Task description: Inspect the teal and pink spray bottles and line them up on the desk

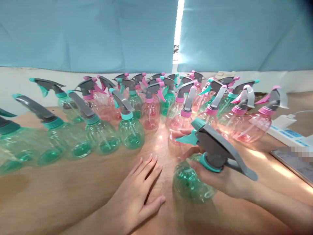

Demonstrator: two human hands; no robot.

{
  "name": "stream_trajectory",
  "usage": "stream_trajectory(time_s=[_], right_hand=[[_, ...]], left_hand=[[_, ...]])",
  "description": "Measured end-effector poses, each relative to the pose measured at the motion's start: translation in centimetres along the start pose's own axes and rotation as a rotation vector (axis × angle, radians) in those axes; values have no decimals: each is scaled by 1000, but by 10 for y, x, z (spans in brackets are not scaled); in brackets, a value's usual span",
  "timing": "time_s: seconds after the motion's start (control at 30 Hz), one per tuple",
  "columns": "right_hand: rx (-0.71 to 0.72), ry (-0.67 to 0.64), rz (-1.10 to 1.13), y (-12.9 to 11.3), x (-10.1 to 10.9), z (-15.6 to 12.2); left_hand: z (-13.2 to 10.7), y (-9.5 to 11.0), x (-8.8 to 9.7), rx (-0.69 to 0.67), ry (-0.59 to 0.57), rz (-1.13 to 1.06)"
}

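My right hand (pixel 217 178) grips a green spray bottle (pixel 190 181) by its neck, fingers wrapped under the grey trigger head with the teal nozzle (pixel 210 143). The bottle stands on the wooden table (pixel 73 195) just right of centre. Flat on the table lies my left hand (pixel 137 192), palm down, fingers stretched out and empty, a short way left of the held bottle.
Several green spray bottles (pixel 130 130) stand to the left and several pink ones (pixel 246 127) behind and to the right, in a wide arc. A white power strip (pixel 286 130) and a flat dark device (pixel 295 163) lie at the right. Blue curtains hang behind.
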State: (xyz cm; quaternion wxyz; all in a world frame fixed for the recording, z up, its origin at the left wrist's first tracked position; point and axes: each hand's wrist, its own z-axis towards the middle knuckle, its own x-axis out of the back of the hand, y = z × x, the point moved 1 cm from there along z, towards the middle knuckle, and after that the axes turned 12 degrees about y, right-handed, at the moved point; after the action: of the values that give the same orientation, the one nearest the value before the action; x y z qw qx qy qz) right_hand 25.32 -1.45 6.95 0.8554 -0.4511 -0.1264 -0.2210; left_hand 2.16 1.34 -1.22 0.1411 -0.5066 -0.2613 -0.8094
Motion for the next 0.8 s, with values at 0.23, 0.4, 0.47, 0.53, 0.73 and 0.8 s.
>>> stream_trajectory(time_s=[0.23,0.4,0.47,0.53,0.73,0.8], right_hand=[[-26,1,5,5,1,-4],[-3,0,17,2,-1,0],[15,6,17,1,-1,1],[11,17,20,0,-1,2],[-19,12,69,-1,0,3],[-16,18,71,-2,0,3]], left_hand=[[-3,-3,-3,9,-8,1],[-3,-4,-5,10,2,-3],[-3,-4,-5,6,5,1],[-3,-4,-6,1,5,6],[-4,-5,-5,-1,-13,15],[-4,-5,-5,-6,-9,10]])
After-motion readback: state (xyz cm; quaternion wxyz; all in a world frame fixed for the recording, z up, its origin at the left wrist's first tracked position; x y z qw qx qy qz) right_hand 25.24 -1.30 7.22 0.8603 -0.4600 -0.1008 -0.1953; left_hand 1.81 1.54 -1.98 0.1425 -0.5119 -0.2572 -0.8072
